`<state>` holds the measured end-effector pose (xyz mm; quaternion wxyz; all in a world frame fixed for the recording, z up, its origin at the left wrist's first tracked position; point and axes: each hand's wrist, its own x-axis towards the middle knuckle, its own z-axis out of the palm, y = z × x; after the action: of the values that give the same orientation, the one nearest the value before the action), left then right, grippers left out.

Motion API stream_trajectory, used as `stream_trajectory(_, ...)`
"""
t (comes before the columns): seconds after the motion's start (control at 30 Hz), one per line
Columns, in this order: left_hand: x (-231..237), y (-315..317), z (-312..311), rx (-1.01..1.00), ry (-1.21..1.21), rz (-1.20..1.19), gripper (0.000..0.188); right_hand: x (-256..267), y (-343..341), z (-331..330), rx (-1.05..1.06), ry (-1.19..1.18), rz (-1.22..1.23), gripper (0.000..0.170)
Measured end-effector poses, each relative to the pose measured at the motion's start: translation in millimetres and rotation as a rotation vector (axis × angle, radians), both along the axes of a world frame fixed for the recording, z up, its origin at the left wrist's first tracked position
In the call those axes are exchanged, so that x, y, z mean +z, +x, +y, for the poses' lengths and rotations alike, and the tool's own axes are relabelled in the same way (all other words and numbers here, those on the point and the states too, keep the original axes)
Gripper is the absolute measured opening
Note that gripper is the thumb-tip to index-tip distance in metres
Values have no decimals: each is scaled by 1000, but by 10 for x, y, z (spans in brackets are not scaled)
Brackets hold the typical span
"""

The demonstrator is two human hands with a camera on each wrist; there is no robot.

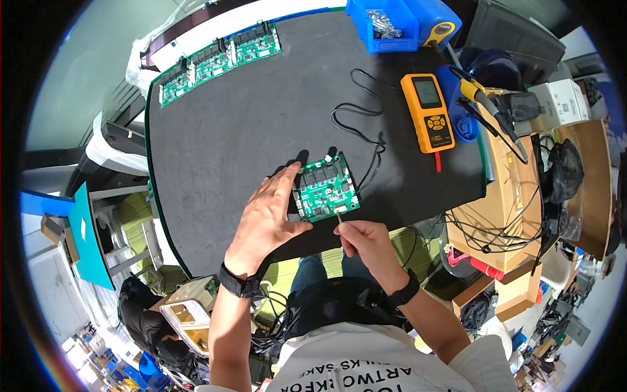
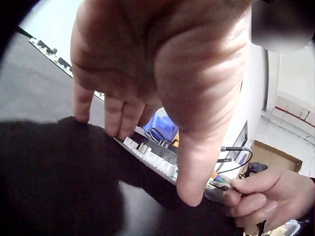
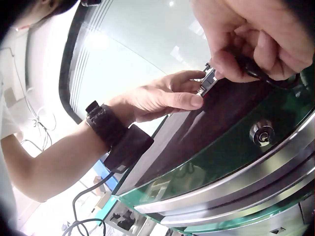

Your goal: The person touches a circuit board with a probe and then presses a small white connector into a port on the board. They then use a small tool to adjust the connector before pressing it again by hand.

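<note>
A green circuit board (image 1: 325, 187) with white connectors along its edge lies on the black mat near the front edge. My left hand (image 1: 266, 208) spans its left side, fingers spread and fairly straight, with fingertips at the far left corner and thumb by the near left corner. In the left wrist view, white connectors (image 2: 155, 158) show between that thumb and the fingers. My right hand (image 1: 369, 243) pinches the end of a black cable (image 3: 256, 70) right at the board's near edge. The fingers hide most of the cable's tip.
Several joined green boards (image 1: 222, 57) lie at the back left of the mat (image 1: 261, 117). An orange handheld meter (image 1: 428, 112) lies at right, a thin black lead (image 1: 356, 108) left of it. Behind stands a blue bin (image 1: 385, 32) of small metal parts. Cardboard boxes (image 1: 516, 222) stand beyond the right edge.
</note>
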<state>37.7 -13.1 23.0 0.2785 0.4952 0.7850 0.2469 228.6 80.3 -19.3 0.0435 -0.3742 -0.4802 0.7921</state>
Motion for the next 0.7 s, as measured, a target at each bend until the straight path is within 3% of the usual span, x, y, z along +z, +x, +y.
stream_trajectory(0.7, -3, 10, 6, 15, 7, 7, 91, 2, 89, 25, 7, 24, 9, 25)
